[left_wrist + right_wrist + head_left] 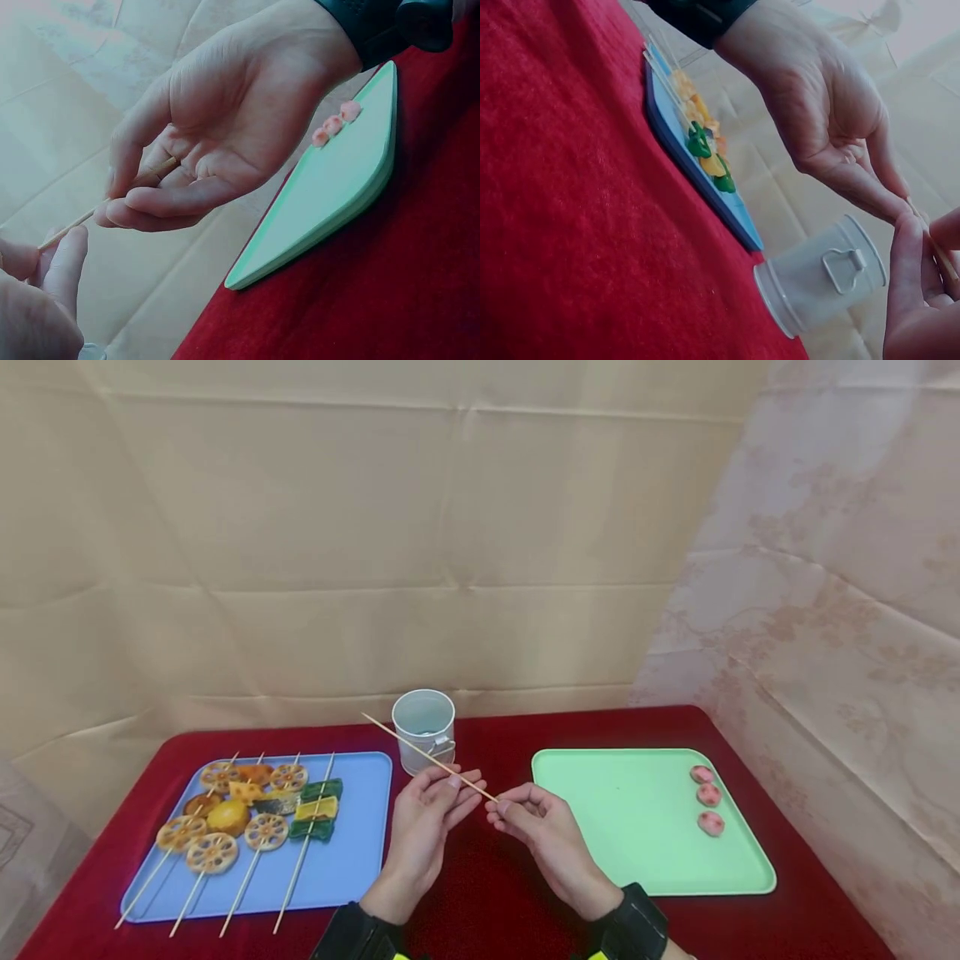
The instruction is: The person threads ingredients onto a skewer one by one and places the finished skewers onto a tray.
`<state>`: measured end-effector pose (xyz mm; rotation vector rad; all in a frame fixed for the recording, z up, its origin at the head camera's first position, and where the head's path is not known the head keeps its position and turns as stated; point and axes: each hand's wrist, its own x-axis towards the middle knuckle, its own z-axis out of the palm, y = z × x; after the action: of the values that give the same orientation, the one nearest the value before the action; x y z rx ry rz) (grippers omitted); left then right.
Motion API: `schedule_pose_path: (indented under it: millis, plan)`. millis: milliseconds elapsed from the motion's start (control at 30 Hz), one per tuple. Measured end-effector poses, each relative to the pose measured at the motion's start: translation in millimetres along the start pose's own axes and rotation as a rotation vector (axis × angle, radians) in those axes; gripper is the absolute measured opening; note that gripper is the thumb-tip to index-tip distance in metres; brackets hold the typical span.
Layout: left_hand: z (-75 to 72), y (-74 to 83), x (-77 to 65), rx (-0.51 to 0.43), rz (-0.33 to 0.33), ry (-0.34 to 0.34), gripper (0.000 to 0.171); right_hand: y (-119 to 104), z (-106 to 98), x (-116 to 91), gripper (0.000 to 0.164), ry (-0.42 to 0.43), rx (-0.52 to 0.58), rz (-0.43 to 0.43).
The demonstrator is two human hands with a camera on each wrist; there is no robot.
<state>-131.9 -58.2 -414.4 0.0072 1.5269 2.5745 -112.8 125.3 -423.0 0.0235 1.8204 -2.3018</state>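
A thin wooden skewer [390,732] slants between both hands, its far tip up and left in front of the white metal cup. Thumb and fingers of the left hand [420,835] pinch it partway along. At the near end, the right hand [555,843] pinches it between thumb and curled fingers. No food is visible on this skewer. The left wrist view shows the right hand [225,127] with the stick running under its fingers. In the right wrist view, the left hand [825,112] grips it close to the other fingertips.
On the left, a blue tray [360,860] carries several loaded skewers with lotus root slices [212,853] and green and yellow pieces [316,809]. The white cup [423,727] stands behind the hands. Three pink pieces [710,823] lie on the green tray [622,827] at right.
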Motion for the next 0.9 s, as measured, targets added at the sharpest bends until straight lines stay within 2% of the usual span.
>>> schedule_pose_path:
  millis: [300, 433, 567, 667, 900]
  plan:
    - [-3.9, -1.5, 1.6, 0.03, 0.048, 0.042, 0.02, -3, -11, -1, 0.027, -0.005, -0.095, -0.02]
    - [-8.6, 0.8, 1.4, 0.063, 0.057, 0.059, 0.018, -9, -30, -2, 0.026, -0.001, -0.14, -0.043]
    - [-15.7, 3.2, 0.2, 0.105, 0.052, 0.078, 0.02, -21, -56, -4, 0.026, 0.063, -0.182, -0.068]
    - [-21.4, 4.4, -0.1, 0.145, 0.052, 0.087, 0.022, -32, -76, -6, 0.025, 0.115, -0.312, -0.127]
    - [-29.4, 10.2, -0.7, 0.28, 0.095, 0.066, 0.023, -49, -125, -10, 0.01, 0.22, -0.882, -0.276]
